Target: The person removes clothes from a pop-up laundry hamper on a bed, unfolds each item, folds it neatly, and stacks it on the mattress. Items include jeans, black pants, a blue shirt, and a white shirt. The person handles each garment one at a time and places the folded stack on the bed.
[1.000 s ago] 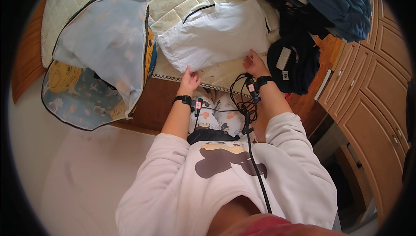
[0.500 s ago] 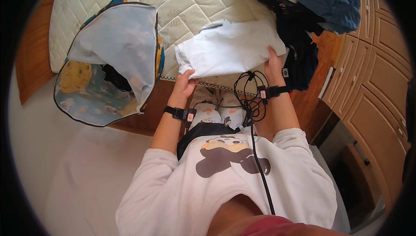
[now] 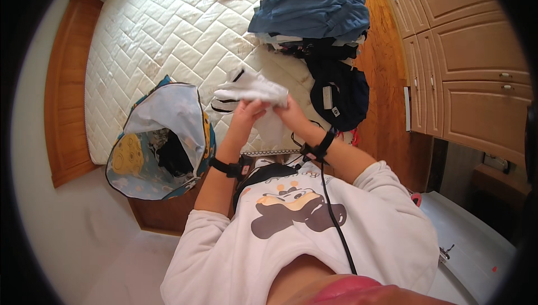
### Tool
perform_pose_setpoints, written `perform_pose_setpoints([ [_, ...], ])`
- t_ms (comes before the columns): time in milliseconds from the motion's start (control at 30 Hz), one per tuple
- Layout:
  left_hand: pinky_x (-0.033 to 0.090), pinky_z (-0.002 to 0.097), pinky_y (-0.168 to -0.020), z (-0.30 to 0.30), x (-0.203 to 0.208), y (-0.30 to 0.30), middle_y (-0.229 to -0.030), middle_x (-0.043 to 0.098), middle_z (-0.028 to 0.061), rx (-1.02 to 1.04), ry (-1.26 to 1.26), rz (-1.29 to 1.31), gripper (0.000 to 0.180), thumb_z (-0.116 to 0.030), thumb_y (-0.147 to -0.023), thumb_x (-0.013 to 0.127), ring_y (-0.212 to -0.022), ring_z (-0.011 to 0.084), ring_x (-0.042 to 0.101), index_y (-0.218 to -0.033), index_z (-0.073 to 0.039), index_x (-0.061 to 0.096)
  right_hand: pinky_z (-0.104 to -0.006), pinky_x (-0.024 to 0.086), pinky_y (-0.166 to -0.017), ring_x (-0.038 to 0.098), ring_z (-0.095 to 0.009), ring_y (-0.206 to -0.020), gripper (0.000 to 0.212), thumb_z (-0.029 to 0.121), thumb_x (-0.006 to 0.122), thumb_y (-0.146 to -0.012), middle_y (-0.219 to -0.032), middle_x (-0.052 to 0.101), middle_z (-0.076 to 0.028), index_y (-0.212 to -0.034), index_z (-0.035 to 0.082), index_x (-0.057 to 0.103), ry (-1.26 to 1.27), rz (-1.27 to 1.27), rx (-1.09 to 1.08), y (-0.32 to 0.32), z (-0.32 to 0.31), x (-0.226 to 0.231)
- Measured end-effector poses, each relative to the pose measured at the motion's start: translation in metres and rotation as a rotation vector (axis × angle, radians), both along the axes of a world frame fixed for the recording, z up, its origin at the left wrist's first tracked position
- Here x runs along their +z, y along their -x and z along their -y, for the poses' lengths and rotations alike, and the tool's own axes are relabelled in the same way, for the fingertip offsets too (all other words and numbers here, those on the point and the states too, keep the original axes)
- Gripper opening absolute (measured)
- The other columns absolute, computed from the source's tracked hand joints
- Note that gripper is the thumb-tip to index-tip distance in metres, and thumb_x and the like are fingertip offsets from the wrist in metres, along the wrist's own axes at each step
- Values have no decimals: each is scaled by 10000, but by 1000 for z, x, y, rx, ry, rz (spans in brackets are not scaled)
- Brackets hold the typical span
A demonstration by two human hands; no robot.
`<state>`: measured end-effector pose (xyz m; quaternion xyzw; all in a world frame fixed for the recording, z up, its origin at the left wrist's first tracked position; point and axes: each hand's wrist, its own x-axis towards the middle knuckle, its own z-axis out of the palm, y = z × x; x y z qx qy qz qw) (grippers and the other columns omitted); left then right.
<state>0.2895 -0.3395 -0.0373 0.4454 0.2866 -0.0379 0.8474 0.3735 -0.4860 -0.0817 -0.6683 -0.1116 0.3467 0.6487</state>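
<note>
Both my hands are on a white garment with black trim, bunched above the mattress edge. Its lower part hangs below my fingers. My left hand grips its near side with bent fingers, while my right hand holds the right end. To the left, a printed fabric storage bag with a zipped edge stands open. Dark clothing lies inside it. The white lining flap is raised at the bag's back.
The quilted mattress carries a pile of folded clothes with a blue garment on top. Dark navy clothing lies at its right edge. Wooden cabinets line the right. A black cable runs down my shirt.
The white garment was stretched flat between my hands; now it is folded smaller and bunched. My hands have come closer together. My view has shifted, showing more of the mattress.
</note>
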Motion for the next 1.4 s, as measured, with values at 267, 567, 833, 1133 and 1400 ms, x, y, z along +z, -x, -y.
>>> perform_pose_setpoints([
  [267,349,323,-993,-48,41,-20,-1244,581,43,277,-426,129,441,-277,-957,532,-1141,146,528,-1349,-83,482,-454,508,-956,628,-309,-1045,372,62,487,-881,-1138,602,-182,-1231,-60,465,-281,-802,-41,-121,-33,108],
  [567,409,283,-893,-64,15,12,-1102,646,22,291,-451,0,336,-249,-964,528,-1028,116,594,-1256,-85,554,-420,453,-1023,607,-286,-1104,406,155,475,-913,-1194,611,-180,-1262,-52,484,-591,-502,28,-286,0,184],
  [833,436,245,-854,-35,-24,6,-1077,655,13,155,-429,-115,271,-211,-973,537,-980,94,614,-1219,-108,584,-438,460,-975,592,-331,-1112,512,268,598,-868,-1224,604,-168,-1315,37,501,601,315,-492,-416,89,58],
  [1133,486,275,-879,5,-39,-39,-1043,638,72,-70,-531,-4,257,-58,-960,533,-982,142,610,-1212,-8,543,-671,145,-1085,200,-379,-1422,879,691,560,-793,-1529,259,-142,-1499,245,286,859,1150,-220,-380,-8,1],
  [1400,478,270,-886,27,-20,0,-1053,648,78,-115,-629,-135,282,-102,-959,555,-992,137,612,-1228,-18,546,-691,42,-1094,29,-401,-1473,1008,814,482,-744,-1607,87,-144,-1547,307,144,1044,876,-25,-390,-45,-14],
])
